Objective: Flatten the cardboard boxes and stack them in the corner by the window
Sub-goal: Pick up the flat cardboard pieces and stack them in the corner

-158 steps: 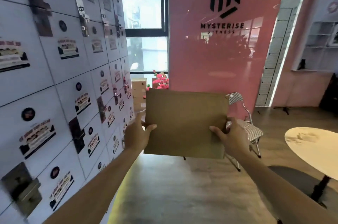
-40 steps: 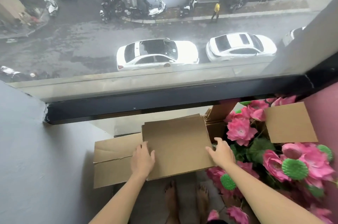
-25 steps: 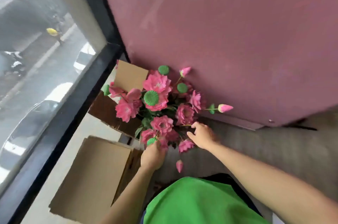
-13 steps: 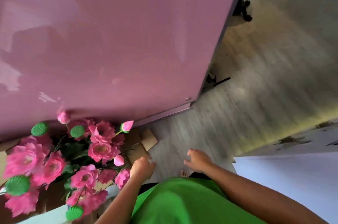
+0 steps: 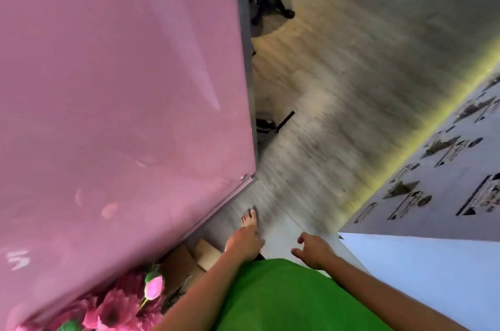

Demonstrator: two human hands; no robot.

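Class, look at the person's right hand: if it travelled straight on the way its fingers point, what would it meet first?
The right hand holds nothing and its loosely curled fingers point up-left in the picture, over bare grey floor. Probably the floor or the pink panel's lower edge comes first; depth is unclear.

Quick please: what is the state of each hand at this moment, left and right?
Left hand: open, fingers relaxed, holding nothing.
Right hand: open, fingers loosely curled, holding nothing.
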